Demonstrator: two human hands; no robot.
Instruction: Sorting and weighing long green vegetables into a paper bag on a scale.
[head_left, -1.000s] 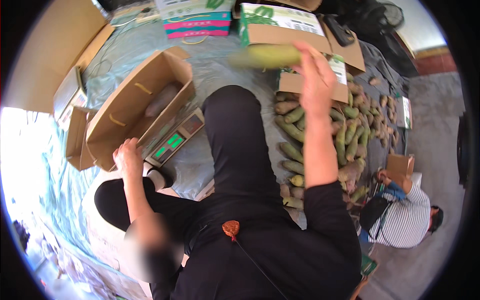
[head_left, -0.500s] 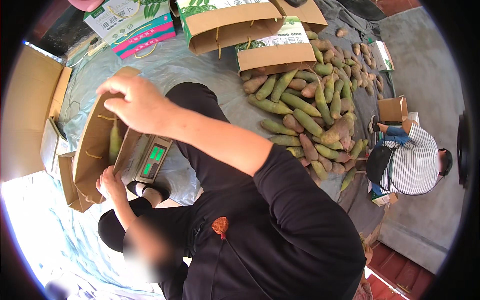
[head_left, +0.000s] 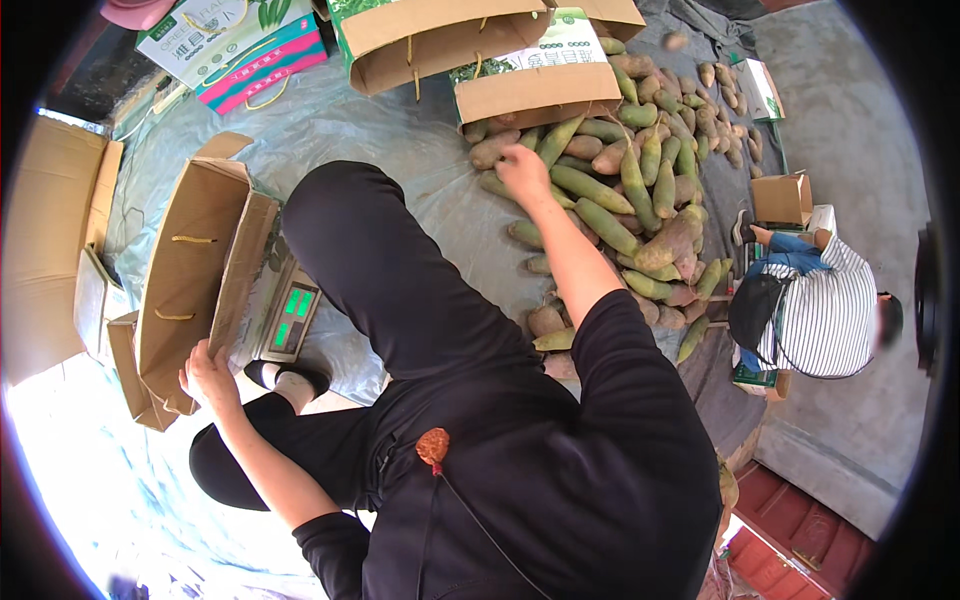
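At the left, my left hand [head_left: 208,378] is closed on the near edge of an open cardboard gift box [head_left: 205,250] with yellow cord handles. The box leans with its mouth toward me, beside a digital scale [head_left: 290,320] with green lit digits. Its lower inside is partly hidden, and no radish shows in it. My right hand [head_left: 523,174] reaches over the near left edge of a pile of green radishes [head_left: 605,228]. It touches or hovers just above the radishes beside a brownish one [head_left: 493,150]. Its fingers are slightly blurred, so their grip is unclear.
More open cardboard boxes [head_left: 540,95] stand at the pile's far side. Printed gift boxes [head_left: 255,60] lie at the far left. Plastic sheeting [head_left: 430,160] covers the floor. At the right, a person in a striped shirt [head_left: 825,315] sits near small boxes [head_left: 783,200].
My right hand has gone from the box's top to the radish pile on the right. The green radish seen inside the box no longer shows. My left hand stays on the box edge.
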